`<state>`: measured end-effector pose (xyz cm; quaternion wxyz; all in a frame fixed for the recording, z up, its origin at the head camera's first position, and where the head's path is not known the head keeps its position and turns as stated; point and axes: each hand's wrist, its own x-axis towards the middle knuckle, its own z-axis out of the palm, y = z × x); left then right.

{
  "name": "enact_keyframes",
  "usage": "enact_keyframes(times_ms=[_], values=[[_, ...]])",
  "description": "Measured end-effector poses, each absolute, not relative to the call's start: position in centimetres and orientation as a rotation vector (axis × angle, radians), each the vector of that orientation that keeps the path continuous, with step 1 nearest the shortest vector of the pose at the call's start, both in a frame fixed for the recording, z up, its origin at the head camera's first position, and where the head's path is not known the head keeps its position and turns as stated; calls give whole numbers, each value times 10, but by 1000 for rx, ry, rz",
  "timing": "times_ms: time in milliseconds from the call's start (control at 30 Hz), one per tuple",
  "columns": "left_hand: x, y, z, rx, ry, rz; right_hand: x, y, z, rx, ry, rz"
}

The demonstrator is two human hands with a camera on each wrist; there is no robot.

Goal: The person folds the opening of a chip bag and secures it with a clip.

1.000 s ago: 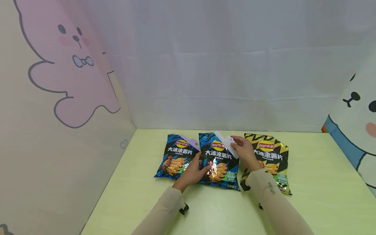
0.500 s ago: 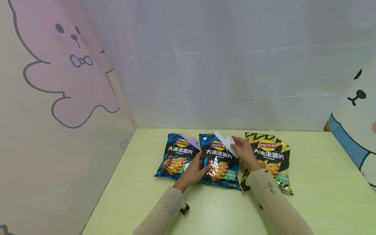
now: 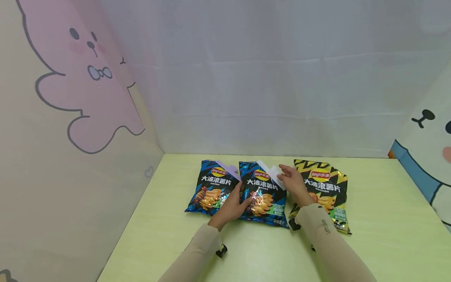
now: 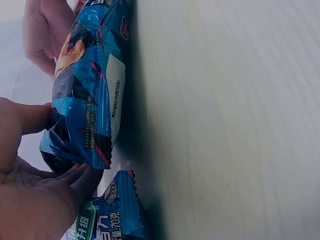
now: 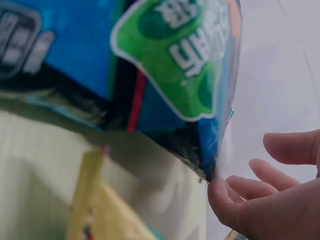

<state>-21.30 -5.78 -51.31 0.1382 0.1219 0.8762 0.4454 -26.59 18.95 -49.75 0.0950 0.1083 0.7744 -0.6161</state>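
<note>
A blue-and-black chip bag [image 3: 267,211] lies face up in the middle of the table in the head view. My left hand [image 3: 230,206] grips its left side; the left wrist view has the thumb on top of the bag [image 4: 82,95] and the fingers under its edge. A white bag clip [image 3: 269,171] runs slantwise across that bag's upper right corner. Beside this clip is my right hand [image 3: 295,185], nothing held. In the right wrist view its thumb stands apart from the fingers [image 5: 250,187], whose tips are close to the bag's edge; whether they touch is unclear.
Left of the middle bag lies another blue chip bag [image 3: 209,192] with a purple clip [image 3: 228,169] across its upper right corner. A yellow-and-black chip bag [image 3: 320,182] lies to the right, partly behind the right forearm. A curtain [image 3: 275,86] closes off the table's [image 3: 158,235] back edge.
The right hand has let go of the white clip's tab and shifted slightly away from it. The left hand stays on the middle bag.
</note>
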Motion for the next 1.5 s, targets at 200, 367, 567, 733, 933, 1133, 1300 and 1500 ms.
enact_keyframes(times_ms=[200, 367, 567, 733, 933, 1133, 1300, 1500], values=[[-212, -56, -514, 367, 2538, 1321, -262, 192, -494, 294, 2303, -1809], [-210, -56, -513, 381, 2548, 1320, -259, 196, -493, 291, 2300, -1799], [-209, -53, -507, 403, 2581, 1327, -254, 203, -491, 213, 2323, -1808], [-209, -47, -502, 429, 2603, 1361, -249, 207, -487, 179, 2294, -1854], [-208, -38, -495, 406, 2631, 1399, -246, 209, -482, 181, 2310, -1877], [-209, -26, -490, 430, 2660, 1384, -241, 217, -469, 189, 2333, -1887], [-210, -13, -486, 497, 2653, 1378, -235, 227, -458, 200, 2363, -1878], [-209, 2, -483, 486, 2628, 1365, -225, 239, -454, 276, 2335, -1909]])
